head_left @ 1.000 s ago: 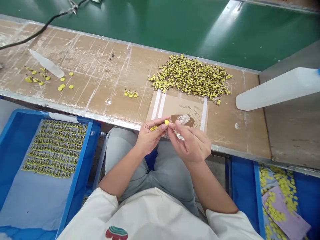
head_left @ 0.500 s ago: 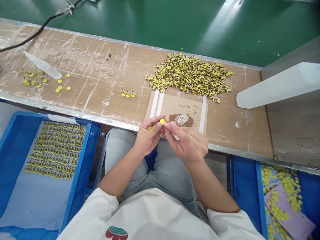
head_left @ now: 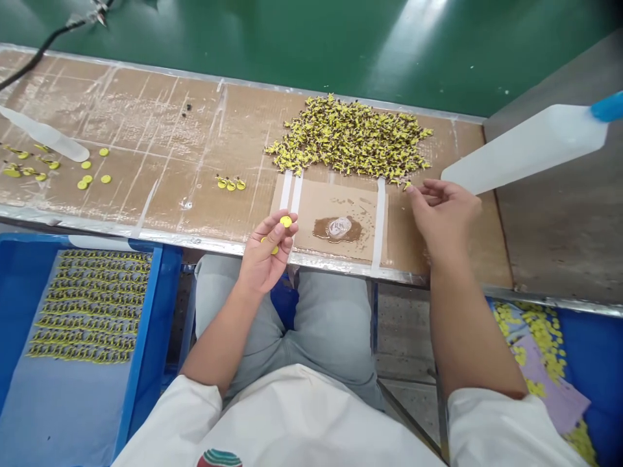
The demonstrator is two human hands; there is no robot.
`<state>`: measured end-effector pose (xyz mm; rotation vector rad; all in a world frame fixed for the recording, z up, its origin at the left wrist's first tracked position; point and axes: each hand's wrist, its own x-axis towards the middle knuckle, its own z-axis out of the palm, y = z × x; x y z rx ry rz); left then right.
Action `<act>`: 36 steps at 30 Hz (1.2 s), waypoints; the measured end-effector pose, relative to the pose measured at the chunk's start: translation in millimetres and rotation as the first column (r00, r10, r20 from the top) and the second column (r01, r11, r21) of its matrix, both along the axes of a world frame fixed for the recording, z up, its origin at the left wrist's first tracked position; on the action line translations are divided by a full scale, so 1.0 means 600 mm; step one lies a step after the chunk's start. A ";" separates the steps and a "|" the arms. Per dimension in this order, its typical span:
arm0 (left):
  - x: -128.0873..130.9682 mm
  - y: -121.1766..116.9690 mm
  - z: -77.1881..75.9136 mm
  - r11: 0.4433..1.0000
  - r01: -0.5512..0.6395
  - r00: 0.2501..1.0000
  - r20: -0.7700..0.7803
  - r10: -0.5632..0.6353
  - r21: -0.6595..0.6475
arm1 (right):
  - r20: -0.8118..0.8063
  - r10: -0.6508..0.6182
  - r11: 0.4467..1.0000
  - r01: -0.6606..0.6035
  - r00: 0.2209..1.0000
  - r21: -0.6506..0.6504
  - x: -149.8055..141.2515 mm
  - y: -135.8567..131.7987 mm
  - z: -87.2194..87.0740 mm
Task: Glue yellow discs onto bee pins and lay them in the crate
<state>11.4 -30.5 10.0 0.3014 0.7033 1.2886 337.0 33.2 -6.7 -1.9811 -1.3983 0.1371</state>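
Observation:
My left hand (head_left: 267, 253) is closed over the front edge of the table, pinching a round yellow disc (head_left: 285, 222) between thumb and fingers. Another yellow disc (head_left: 269, 246) shows lower in the same hand. Over at the lower right edge of a big heap of small yellow-and-dark figures (head_left: 353, 139), my right hand (head_left: 446, 211) has its fingertips closed on one yellow-and-dark figure (head_left: 406, 186). Between the hands lies a cardboard sheet (head_left: 335, 194) with white tape strips, bearing a clear blob (head_left: 339, 227) in a wet brown patch.
Several assembled pieces (head_left: 230, 184) stand left of the sheet. Loose yellow discs (head_left: 86, 165) and a white bottle (head_left: 53, 137) lie farther left. A large white bottle (head_left: 525, 149) leans in from the right. Blue bins (head_left: 156, 305) flank my legs, the left one with rows of finished pieces.
My right hand has left the disc in my left hand and reached right to the heap's edge. My left hand still holds the discs. The view has turned slightly right.

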 end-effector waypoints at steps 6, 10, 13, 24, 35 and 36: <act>0.007 0.005 -0.004 1.000 -0.024 0.997 -0.072 0.024 -0.001 | -0.069 0.003 0.994 -0.011 0.998 -0.110 0.025 0.052 -0.001; 0.008 0.005 -0.006 1.000 -0.021 0.996 -0.087 0.022 0.004 | -0.041 0.065 0.986 -0.071 0.997 -0.151 0.029 0.052 0.011; 0.007 0.005 -0.007 1.000 -0.016 0.997 -0.074 0.017 0.015 | 0.067 0.068 0.989 -0.059 0.995 -0.138 0.025 0.041 0.011; 0.006 0.005 -0.008 1.000 -0.022 0.995 -0.092 0.022 0.002 | -0.016 0.007 0.992 -0.009 1.000 -0.123 0.028 0.010 0.015; 0.007 0.006 -0.007 1.000 -0.021 0.998 -0.066 0.021 0.008 | -0.038 0.131 0.912 -0.135 0.991 -0.387 0.013 0.027 0.060; 0.007 0.005 -0.007 1.000 -0.021 0.997 -0.068 0.022 0.005 | -0.020 0.143 0.906 -0.139 0.990 -0.399 0.010 0.026 0.063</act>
